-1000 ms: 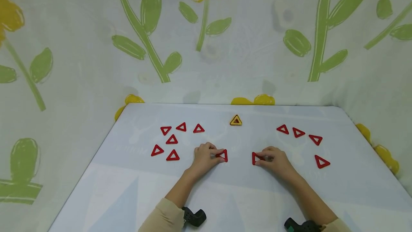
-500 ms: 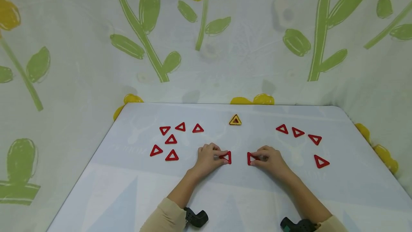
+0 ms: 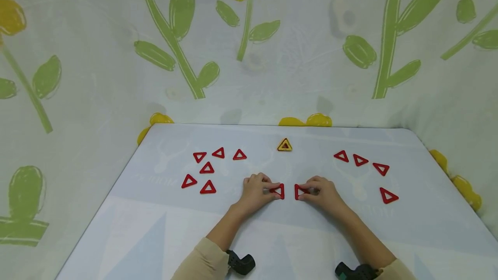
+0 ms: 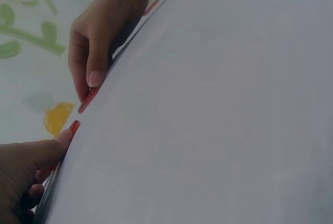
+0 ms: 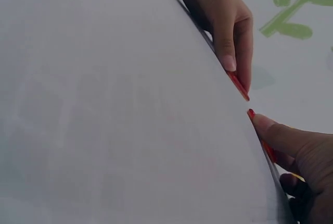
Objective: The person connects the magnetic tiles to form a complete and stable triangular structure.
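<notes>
In the head view my left hand (image 3: 256,191) pinches a red triangle frame (image 3: 282,192) between thumb and fingers at the table's middle. Facing it, my right hand (image 3: 324,193) pinches a second red triangle frame (image 3: 297,192) the same way. Their flat sides face each other across a narrow gap, and both lie at table level. Both wrist views show the two pieces edge-on: the left piece (image 4: 74,126) and the right piece (image 4: 88,99) stay apart. Fingers cover part of each triangle.
Several red triangles (image 3: 208,187) lie in a group at the left of the white table (image 3: 249,245). Several more (image 3: 389,195) are spread at the right. A yellow triangle (image 3: 285,145) with a dark centre lies near the back edge. A flower-print cloth (image 3: 295,77) hangs behind.
Both hands have slid inward with their red triangles, left hand to the right and right hand to the left. The gap between the two pieces has narrowed. The other triangles have stayed put.
</notes>
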The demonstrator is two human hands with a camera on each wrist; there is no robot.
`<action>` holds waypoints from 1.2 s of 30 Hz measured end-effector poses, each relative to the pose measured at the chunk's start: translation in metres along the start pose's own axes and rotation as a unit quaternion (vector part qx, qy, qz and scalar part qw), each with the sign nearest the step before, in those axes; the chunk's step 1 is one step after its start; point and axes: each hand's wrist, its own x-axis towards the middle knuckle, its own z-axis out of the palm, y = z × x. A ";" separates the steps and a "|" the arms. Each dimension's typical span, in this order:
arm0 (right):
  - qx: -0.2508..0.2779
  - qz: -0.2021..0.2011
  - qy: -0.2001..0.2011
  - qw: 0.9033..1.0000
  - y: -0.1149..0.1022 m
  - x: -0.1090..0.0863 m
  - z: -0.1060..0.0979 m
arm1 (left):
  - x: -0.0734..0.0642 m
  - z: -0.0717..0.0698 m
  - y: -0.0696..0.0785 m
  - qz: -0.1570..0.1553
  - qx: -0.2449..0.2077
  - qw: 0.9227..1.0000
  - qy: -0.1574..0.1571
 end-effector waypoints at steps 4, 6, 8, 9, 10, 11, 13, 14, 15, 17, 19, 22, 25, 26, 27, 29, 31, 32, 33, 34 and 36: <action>-0.001 -0.029 0.009 1.000 -0.002 0.000 0.002 | 0.000 0.003 0.001 0.006 -0.003 1.000 -0.004; -0.002 -0.029 0.010 1.000 -0.004 0.000 0.004 | 0.000 0.004 0.001 0.009 0.001 1.000 -0.004; -0.004 -0.025 0.008 1.000 -0.005 0.000 0.005 | 0.000 0.005 0.002 0.013 0.003 1.000 -0.002; -0.005 -0.022 0.006 1.000 -0.006 0.000 0.005 | 0.000 0.005 0.003 0.014 0.004 1.000 -0.002; -0.005 -0.020 0.006 1.000 -0.007 0.001 0.006 | 0.000 0.006 0.003 0.015 0.004 1.000 -0.002; -0.005 -0.018 0.005 1.000 -0.008 0.001 0.006 | 0.000 0.006 0.004 0.016 0.005 1.000 -0.002; -0.009 -0.016 0.004 1.000 -0.009 0.001 0.007 | 0.000 0.006 0.005 0.017 0.008 1.000 -0.003; -0.009 -0.017 0.004 1.000 -0.009 0.001 0.007 | 0.000 0.006 0.006 0.016 0.009 1.000 -0.003; -0.009 -0.021 0.008 1.000 -0.009 0.002 0.007 | 0.000 0.006 0.006 0.016 0.010 1.000 -0.004; -0.008 -0.029 0.014 0.999 -0.009 0.002 0.008 | 0.001 0.006 0.007 0.017 0.013 1.000 -0.004; -0.007 -0.038 0.022 0.999 -0.008 0.003 0.010 | 0.001 0.006 0.007 0.015 0.016 1.000 -0.006; -0.007 -0.052 0.033 0.998 -0.007 0.004 0.013 | 0.002 0.007 0.007 0.021 0.025 0.999 -0.002; -0.009 -0.061 0.044 0.997 -0.005 0.004 0.015 | 0.002 0.007 0.007 0.029 0.032 0.999 0.006; -0.009 -0.061 0.046 0.997 -0.005 0.004 0.015 | 0.002 0.006 0.007 0.029 0.033 0.999 0.008; -0.010 -0.060 0.047 0.997 -0.005 0.004 0.015 | 0.001 0.006 0.007 0.029 0.034 0.999 0.009; -0.011 -0.053 0.046 0.997 -0.005 0.004 0.015 | 0.001 0.007 0.007 0.027 0.033 0.999 0.010; -0.011 -0.050 0.045 0.998 -0.004 0.004 0.015 | 0.002 0.006 0.008 0.024 0.032 0.999 0.010; -0.012 -0.048 0.044 0.998 -0.005 0.004 0.015 | 0.002 0.007 0.008 0.023 0.032 0.999 0.010; -0.012 -0.050 0.044 0.998 -0.004 0.003 0.015 | 0.002 0.007 0.008 0.024 0.032 0.999 0.011; -0.012 -0.050 0.045 0.998 -0.005 0.003 0.015 | 0.002 0.007 0.008 0.024 0.032 0.999 0.012; -0.011 -0.056 0.050 0.997 -0.004 0.003 0.015 | 0.002 0.007 0.008 0.026 0.032 0.999 0.012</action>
